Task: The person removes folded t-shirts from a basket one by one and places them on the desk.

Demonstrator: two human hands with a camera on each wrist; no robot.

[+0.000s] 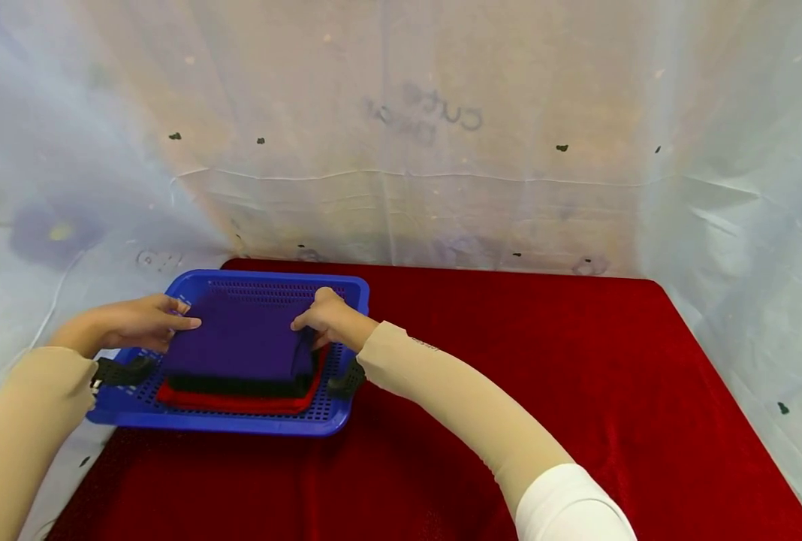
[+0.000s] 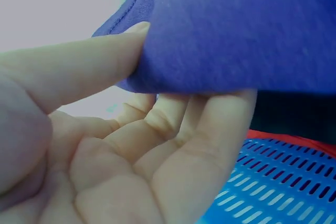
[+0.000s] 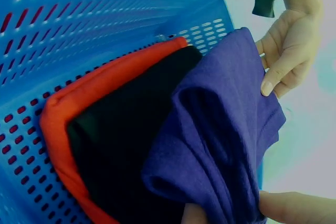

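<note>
A folded purple cloth (image 1: 242, 338) lies on top of a black cloth (image 1: 239, 386) and a red cloth (image 1: 232, 402) inside a blue perforated basket (image 1: 327, 417). My left hand (image 1: 147, 323) pinches the purple cloth's left edge, thumb on top and fingers beneath, as the left wrist view shows at the purple cloth (image 2: 236, 30). My right hand (image 1: 327, 319) grips its right edge. In the right wrist view the purple cloth (image 3: 226, 145) bunches over the black cloth (image 3: 126, 145) and red cloth (image 3: 79, 103), with the left hand (image 3: 286, 51) at its far side.
The basket sits at the left end of a table under a red velvet cover (image 1: 509, 361). A pale translucent plastic sheet (image 1: 401, 135) hangs behind and along both sides. The basket's left side overhangs the red cover.
</note>
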